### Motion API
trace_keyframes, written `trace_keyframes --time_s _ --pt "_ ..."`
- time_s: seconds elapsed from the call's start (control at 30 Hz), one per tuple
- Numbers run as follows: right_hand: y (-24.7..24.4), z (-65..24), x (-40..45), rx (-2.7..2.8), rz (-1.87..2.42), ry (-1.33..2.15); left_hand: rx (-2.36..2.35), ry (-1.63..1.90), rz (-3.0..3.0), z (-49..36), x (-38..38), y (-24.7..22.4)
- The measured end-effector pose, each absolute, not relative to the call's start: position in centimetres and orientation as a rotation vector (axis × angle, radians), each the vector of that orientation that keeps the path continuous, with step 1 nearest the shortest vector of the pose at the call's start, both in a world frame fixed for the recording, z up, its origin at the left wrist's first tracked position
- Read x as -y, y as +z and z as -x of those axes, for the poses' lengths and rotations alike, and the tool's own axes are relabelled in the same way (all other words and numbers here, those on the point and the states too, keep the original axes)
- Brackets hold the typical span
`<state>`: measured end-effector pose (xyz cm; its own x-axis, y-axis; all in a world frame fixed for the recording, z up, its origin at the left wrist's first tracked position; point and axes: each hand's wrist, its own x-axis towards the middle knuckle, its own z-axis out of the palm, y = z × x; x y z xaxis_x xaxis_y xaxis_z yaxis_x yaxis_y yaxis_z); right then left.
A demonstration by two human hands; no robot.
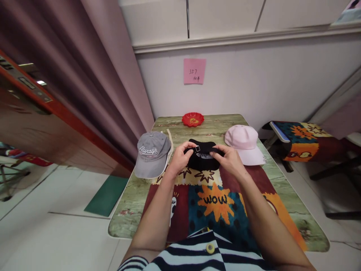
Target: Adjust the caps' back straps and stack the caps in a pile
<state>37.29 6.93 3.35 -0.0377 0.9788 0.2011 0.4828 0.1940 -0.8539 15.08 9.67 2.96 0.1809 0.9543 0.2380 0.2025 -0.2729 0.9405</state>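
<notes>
A black baseball cap (201,162) is in front of me over the table, its back strap with a metal buckle (197,148) towards me. My left hand (182,156) pinches the strap beside the buckle. On the other side, my right hand (229,157) grips the strap between thumb and fingers. To the left sits a grey baseball cap (153,152) with "Always" lettering. A pale pink baseball cap (243,141) rests to the right, its brim pointing right and towards me.
A red scalloped dish (193,119) stands near the table's (124,210) far edge. A patterned cloth (216,203) covers the table's middle. A wooden door (62,116) and a curtain (113,56) border the left; a folding stool (299,141) stands on the right.
</notes>
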Motion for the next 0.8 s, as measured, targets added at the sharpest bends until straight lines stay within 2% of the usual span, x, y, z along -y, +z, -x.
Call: trace_keyframes --time_s 0.17,0.37,0.63,0.8 --pt "3.9 -36.6 -7.6 1.381 1.147 1.068 -1.157 1.184 -1.602 -14.9 -9.1 3.0" --pt "4.3 -36.7 -8.4 1.432 1.126 1.235 -1.2 1.192 -1.606 -14.7 -8.5 3.4" --pt "6.0 -36.6 -8.7 1.633 1.04 1.145 -1.145 1.224 -1.656 -14.4 -7.7 4.7" --pt "7.1 -35.7 -8.9 1.531 0.947 1.092 -1.109 1.237 -1.496 -14.4 -7.8 3.9"
